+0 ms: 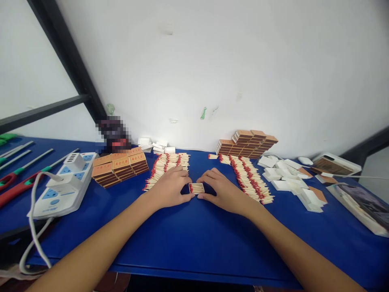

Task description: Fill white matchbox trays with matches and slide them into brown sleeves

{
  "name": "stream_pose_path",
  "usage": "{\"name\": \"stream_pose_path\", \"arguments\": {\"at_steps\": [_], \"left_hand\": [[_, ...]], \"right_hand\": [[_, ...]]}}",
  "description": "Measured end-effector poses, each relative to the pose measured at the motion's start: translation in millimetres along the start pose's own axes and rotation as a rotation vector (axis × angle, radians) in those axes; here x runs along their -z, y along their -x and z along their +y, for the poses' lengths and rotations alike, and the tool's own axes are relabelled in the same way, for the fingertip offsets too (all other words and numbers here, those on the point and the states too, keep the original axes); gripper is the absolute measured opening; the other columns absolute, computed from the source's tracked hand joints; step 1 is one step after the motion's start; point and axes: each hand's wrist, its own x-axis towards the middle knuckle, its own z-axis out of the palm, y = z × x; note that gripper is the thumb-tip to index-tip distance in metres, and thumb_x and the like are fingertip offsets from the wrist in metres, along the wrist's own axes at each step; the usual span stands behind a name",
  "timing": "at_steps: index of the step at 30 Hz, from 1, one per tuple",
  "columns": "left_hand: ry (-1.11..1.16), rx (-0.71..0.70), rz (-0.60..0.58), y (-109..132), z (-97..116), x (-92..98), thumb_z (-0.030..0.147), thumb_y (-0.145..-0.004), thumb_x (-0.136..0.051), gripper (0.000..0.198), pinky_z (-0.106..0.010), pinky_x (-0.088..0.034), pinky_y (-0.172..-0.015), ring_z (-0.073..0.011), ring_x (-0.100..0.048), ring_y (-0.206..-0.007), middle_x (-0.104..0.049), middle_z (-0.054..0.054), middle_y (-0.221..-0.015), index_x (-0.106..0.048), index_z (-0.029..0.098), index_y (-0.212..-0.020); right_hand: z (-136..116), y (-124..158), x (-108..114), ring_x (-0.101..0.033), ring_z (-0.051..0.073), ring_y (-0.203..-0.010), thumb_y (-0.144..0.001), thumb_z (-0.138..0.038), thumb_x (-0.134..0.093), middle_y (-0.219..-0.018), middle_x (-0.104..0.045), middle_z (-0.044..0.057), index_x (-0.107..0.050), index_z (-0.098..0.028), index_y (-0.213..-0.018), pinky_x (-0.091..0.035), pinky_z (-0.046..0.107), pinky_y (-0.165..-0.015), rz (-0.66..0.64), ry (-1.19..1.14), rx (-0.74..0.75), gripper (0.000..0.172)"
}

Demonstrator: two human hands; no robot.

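A small white matchbox tray filled with red-tipped matches sits low over the blue table, between my two hands. My left hand grips its left end, thumb at the near side and fingers curled at the far side. At the right end, my right hand holds it the same way. Behind my left hand spreads a pile of loose matches, partly hidden by it. Another long pile of matches lies beyond my right hand, its near part close to the wrist.
Closed matchboxes are stacked at left, and more matchboxes stand against the wall. White trays lie scattered at right, near a phone. A power strip with a white cable and several red-handled lighters occupy the far left.
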Motion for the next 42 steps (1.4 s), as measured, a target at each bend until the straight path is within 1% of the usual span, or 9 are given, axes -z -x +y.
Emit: {"name": "stream_pose_path", "arguments": {"at_steps": [4, 9, 14, 20, 28, 34, 37, 39, 42], "left_hand": [[-0.008, 0.011, -0.002, -0.6, 1.1, 1.2, 0.041, -0.093, -0.078, 0.026, -0.042, -0.051, -0.097, -0.0272, -0.064, -0.103, -0.073, -0.007, -0.098, -0.079, 0.018, -0.104], [-0.009, 0.012, -0.011, 0.1, 0.5, 2.7, 0.042, -0.093, -0.078, 0.027, -0.044, -0.052, -0.098, -0.0278, -0.065, -0.104, -0.073, -0.008, -0.098, -0.079, 0.017, -0.104], [-0.014, 0.016, 0.005, 1.1, -1.7, 4.4, 0.043, -0.095, -0.077, 0.027, -0.045, -0.052, -0.099, -0.0280, -0.065, -0.105, -0.073, -0.008, -0.098, -0.079, 0.018, -0.105], [-0.022, 0.013, 0.003, 1.3, -2.0, 3.6, 0.043, -0.093, -0.079, 0.028, -0.046, -0.051, -0.103, -0.0285, -0.066, -0.106, -0.074, -0.008, -0.101, -0.078, 0.018, -0.105], [-0.026, 0.005, 0.006, 0.7, -4.0, 3.2, 0.042, -0.094, -0.077, 0.028, -0.043, -0.052, -0.098, -0.0272, -0.065, -0.103, -0.073, -0.008, -0.099, -0.078, 0.017, -0.106], [-0.016, -0.017, 0.036, 0.8, -5.5, 2.2, 0.042, -0.095, -0.076, 0.026, -0.043, -0.052, -0.098, -0.0267, -0.066, -0.102, -0.074, -0.008, -0.099, -0.077, 0.019, -0.106], [-0.011, -0.017, 0.047, 0.1, -4.5, 2.8, 0.042, -0.096, -0.074, 0.025, -0.044, -0.052, -0.099, -0.0271, -0.067, -0.104, -0.075, -0.008, -0.101, -0.076, 0.019, -0.105], [-0.009, -0.010, 0.058, -0.5, -3.6, 3.2, 0.042, -0.097, -0.074, 0.025, -0.044, -0.052, -0.100, -0.0273, -0.067, -0.104, -0.075, -0.008, -0.101, -0.075, 0.018, -0.105], [0.002, 0.004, 0.061, -1.2, -2.1, 3.1, 0.040, -0.096, -0.074, 0.024, -0.044, -0.052, -0.098, -0.0271, -0.067, -0.102, -0.076, -0.007, -0.098, -0.075, 0.018, -0.106]], "right_hand": [[25.8, -4.9, 18.4, -0.066, 0.029, -0.109, -0.101, -0.039, -0.069, -0.111, -0.074, 0.010, -0.072, -0.024, -0.118, -0.055, 0.046, -0.095, 0.151, 0.043, -0.052, 0.022], [93.4, -25.3, 76.4, -0.064, 0.036, -0.102, -0.101, -0.030, -0.059, -0.101, -0.073, 0.015, -0.075, -0.020, -0.103, -0.051, 0.051, -0.088, 0.393, 0.353, -0.244, 0.019], [154.4, -32.9, 127.4, -0.053, 0.040, -0.109, -0.095, -0.031, -0.073, -0.110, -0.068, 0.021, -0.075, -0.018, -0.109, -0.042, 0.050, -0.086, 0.403, 0.535, -0.265, 0.020], [187.1, -34.1, 139.2, -0.048, 0.032, -0.099, -0.084, -0.032, -0.088, -0.104, -0.069, 0.018, -0.076, -0.019, -0.105, -0.032, 0.044, -0.078, 0.361, 0.593, -0.197, 0.028], [176.3, -39.3, 144.3, -0.051, 0.030, -0.102, -0.085, -0.028, -0.087, -0.099, -0.074, 0.015, -0.071, -0.020, -0.101, -0.031, 0.042, -0.078, 0.271, 0.522, -0.234, 0.025], [163.9, -40.6, 156.0, -0.052, 0.034, -0.103, -0.085, -0.052, -0.085, -0.104, -0.073, 0.016, -0.069, -0.023, -0.103, -0.038, 0.046, -0.082, 0.307, 0.481, -0.240, 0.037], [126.9, -30.4, 145.3, -0.054, 0.036, -0.104, -0.088, -0.053, -0.082, -0.102, -0.070, 0.015, -0.070, -0.025, -0.102, -0.044, 0.051, -0.089, 0.347, 0.463, -0.156, 0.034], [92.0, -18.3, 124.1, -0.058, 0.036, -0.106, -0.090, -0.051, -0.081, -0.105, -0.069, 0.014, -0.069, -0.024, -0.107, -0.047, 0.051, -0.090, 0.335, 0.394, -0.100, 0.034], [44.7, 2.1, 79.6, -0.067, 0.030, -0.100, -0.092, -0.041, -0.081, -0.117, -0.068, 0.011, -0.065, -0.024, -0.115, -0.053, 0.043, -0.083, 0.172, 0.256, -0.100, 0.033]]}}
